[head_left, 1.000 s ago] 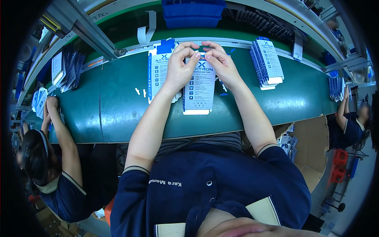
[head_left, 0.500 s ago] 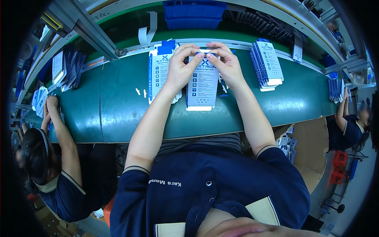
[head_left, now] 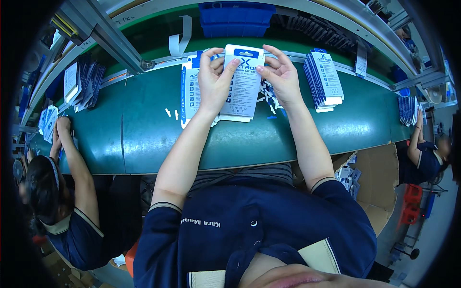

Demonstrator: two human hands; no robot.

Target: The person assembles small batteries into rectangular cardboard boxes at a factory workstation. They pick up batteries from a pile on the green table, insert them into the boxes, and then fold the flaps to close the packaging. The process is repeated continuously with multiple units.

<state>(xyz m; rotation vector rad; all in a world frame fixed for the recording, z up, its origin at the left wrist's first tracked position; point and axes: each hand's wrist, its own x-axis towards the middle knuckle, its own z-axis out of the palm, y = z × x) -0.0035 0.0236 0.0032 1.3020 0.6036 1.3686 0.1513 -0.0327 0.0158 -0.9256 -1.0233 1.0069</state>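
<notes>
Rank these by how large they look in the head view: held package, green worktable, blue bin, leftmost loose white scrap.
1. Green worktable
2. Blue bin and held package: too alike to rank, and the bin sits farther off
3. Leftmost loose white scrap

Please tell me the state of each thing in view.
Left hand: closed on package
Package: held, printed side facing camera
Right hand: thumb at package's edge, grip unclear
Stack behind left hand: partly covered
Stack right of hands: piled unevenly
Scraps: scattered
Carton: open
Bin: upright, contents unclear
</notes>
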